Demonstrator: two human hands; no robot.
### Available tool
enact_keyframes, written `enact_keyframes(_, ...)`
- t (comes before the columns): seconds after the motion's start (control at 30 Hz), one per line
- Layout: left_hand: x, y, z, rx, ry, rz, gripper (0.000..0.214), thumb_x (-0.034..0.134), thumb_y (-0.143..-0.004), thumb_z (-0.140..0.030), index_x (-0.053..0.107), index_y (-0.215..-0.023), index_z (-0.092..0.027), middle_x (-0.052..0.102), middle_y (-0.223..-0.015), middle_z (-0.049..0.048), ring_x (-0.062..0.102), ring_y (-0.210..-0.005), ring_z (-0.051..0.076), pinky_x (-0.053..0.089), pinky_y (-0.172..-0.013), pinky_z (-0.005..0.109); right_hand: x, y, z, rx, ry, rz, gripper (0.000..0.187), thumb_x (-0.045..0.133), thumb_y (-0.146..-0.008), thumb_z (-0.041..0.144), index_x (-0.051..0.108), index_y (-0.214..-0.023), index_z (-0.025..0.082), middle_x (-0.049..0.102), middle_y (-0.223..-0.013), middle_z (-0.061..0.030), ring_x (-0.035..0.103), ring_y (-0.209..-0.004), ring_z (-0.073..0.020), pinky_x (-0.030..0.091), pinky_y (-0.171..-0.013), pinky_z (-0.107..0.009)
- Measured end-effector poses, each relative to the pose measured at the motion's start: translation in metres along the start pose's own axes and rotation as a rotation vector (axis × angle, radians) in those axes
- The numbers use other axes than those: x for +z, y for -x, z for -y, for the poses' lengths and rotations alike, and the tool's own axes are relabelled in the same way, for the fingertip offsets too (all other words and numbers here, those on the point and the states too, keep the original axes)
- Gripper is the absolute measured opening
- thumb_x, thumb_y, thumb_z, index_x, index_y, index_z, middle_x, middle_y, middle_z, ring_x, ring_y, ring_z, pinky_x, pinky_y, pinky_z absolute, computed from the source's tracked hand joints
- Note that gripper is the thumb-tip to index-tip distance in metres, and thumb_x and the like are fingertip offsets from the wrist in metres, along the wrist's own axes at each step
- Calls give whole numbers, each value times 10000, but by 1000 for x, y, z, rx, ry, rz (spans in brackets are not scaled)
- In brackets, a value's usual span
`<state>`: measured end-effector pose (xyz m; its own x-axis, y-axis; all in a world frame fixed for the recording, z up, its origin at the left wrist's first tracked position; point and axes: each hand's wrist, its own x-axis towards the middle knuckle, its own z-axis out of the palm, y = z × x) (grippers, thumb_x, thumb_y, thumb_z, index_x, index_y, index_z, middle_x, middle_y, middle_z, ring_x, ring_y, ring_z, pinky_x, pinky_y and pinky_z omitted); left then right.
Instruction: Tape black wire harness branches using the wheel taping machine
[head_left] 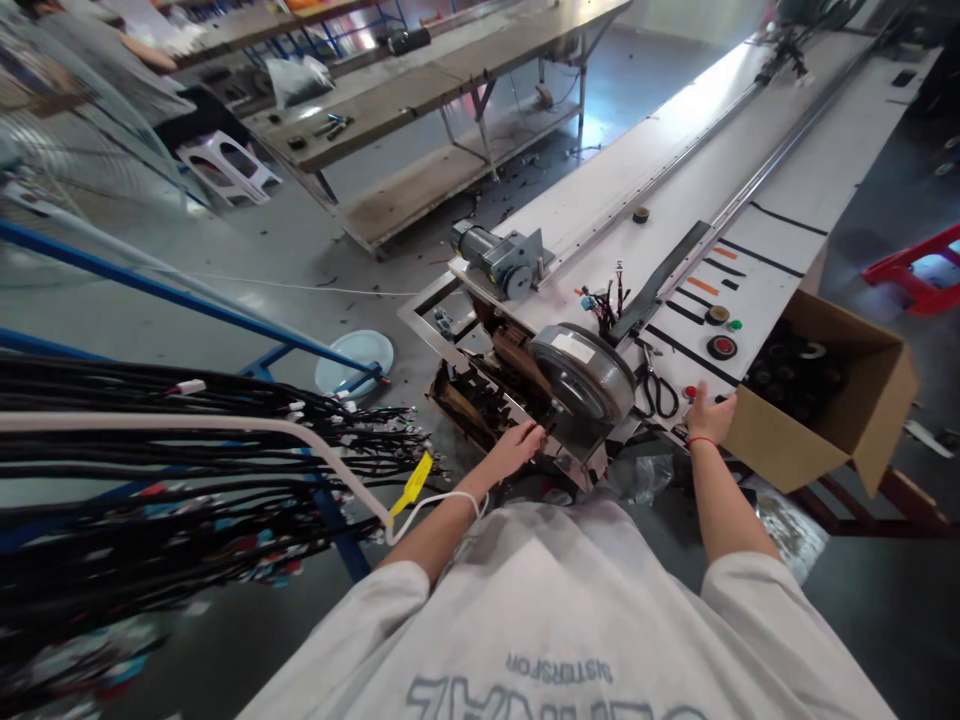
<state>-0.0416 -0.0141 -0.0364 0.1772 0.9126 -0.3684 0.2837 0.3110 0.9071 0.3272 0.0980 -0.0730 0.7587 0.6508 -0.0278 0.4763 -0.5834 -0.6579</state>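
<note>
My left hand (525, 441) is at the near end of the long white workbench, close below a round dark motor-like housing (583, 372). Its fingers are curled together, and what they hold, if anything, is hidden. My right hand (711, 416) rests at the bench's front edge with its fingers apart, one by a small red button (690, 392). Between the hands lie black-handled scissors (660, 392). A bundle of wires with connectors (606, 305) stands behind the housing. A roll of tape (718, 315) and a larger red button (722, 347) sit beyond my right hand.
An open cardboard box (795, 440) holding dark rolls stands at the right. Many black cable harnesses (187, 430) hang on a blue rack (225, 320) at the left. A grey motor (487, 255) sits on the bench's left side. A seated person (120, 70) is at far left.
</note>
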Motion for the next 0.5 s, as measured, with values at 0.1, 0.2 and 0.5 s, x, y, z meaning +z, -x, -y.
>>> enact_keyframes(0.1,-14,12,18,-29,-122,159,401,509,-831,-579,527,-786,-180,534,-554,-40,510,-552,123,409,-603,244,0,0,0,-8,11,-2,838,593,-789,613,402,-1390,61,495,-1334,-269,480,-1217,-417,377,-1002,-540)
enact_keyframes(0.2,-30,34,53,-176,-283,276,389,598,-745,-559,554,-684,-178,565,-568,-16,544,-596,153,415,-625,259,2,-1,-2,-14,37,-2,892,658,-744,596,391,-1401,54,497,-1326,-278,485,-1210,-420,385,-1000,-533)
enact_keyframes(0.5,-27,78,70,-2,-290,-13,445,448,-875,-557,597,-716,-169,625,-671,21,560,-651,157,432,-651,258,1,-3,-2,-19,45,16,921,632,-754,598,353,-1427,36,464,-1370,-280,465,-1238,-417,363,-1025,-523)
